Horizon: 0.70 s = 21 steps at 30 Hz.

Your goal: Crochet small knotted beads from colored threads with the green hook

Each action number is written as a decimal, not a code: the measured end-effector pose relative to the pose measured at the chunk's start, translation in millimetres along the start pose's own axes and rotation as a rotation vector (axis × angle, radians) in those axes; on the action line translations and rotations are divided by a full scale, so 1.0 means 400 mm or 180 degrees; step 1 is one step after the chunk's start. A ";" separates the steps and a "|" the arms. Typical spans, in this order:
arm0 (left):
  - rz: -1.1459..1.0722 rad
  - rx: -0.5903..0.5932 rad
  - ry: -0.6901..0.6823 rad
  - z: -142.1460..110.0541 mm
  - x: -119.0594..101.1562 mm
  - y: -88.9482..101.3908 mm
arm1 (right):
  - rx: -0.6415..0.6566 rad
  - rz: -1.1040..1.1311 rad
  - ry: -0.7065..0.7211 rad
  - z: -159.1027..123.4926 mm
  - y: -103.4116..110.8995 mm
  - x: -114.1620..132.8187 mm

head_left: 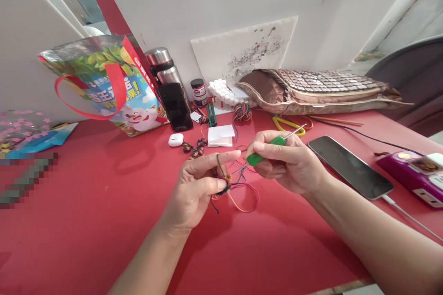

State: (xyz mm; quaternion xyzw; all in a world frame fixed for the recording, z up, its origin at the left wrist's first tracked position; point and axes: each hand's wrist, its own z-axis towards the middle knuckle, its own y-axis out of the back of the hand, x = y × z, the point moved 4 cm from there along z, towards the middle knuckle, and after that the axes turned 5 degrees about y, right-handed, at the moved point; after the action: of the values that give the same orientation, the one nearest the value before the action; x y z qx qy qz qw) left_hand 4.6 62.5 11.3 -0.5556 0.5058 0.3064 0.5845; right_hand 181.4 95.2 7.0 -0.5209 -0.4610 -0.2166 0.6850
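My left hand [199, 189] pinches a small multicoloured crochet piece [226, 183] between thumb and fingers, and a strand of cord loops over its raised index finger. In my right hand [289, 161] is a crochet hook with a green handle [266, 151]; its thin metal shaft points left and down to the piece. Whether the tip is inside a stitch is too small to tell. Loose orange and pink cord [254, 198] trails on the red table below. Behind my hands lies a finished-looking strip of dark and orange crochet [197, 148].
A ball of multicoloured cord [242, 112], folded white paper [221, 136], an earbud case [176, 139] and a green cutter [211, 115] lie beyond my hands. A phone [349, 166] charges at right beside a purple power strip [408, 175]. A bag [110, 87] and steel flask [162, 64] stand back left.
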 end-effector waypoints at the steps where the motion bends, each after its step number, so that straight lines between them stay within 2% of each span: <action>1: 0.0041 0.0000 0.0006 -0.001 0.001 0.000 | -0.0012 -0.0020 -0.0002 0.001 0.000 0.001; 10: 0.0406 -0.0249 -0.0100 0.000 0.010 0.009 | -0.0099 -0.0635 0.0500 -0.019 -0.005 0.030; 14: 0.0301 -0.0185 -0.0176 -0.003 0.004 0.003 | -0.0060 -0.0407 0.0358 -0.021 -0.009 0.028; 21: 0.0072 -0.0170 -0.0028 -0.006 -0.004 -0.008 | -0.0017 0.0001 0.0066 -0.007 -0.005 0.014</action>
State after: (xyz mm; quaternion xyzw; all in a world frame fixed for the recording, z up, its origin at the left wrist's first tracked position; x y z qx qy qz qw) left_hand 6.3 60.0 14.2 -0.5639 0.5011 0.3288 0.5682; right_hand 183.7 92.8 12.9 -0.5205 -0.4533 -0.2231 0.6884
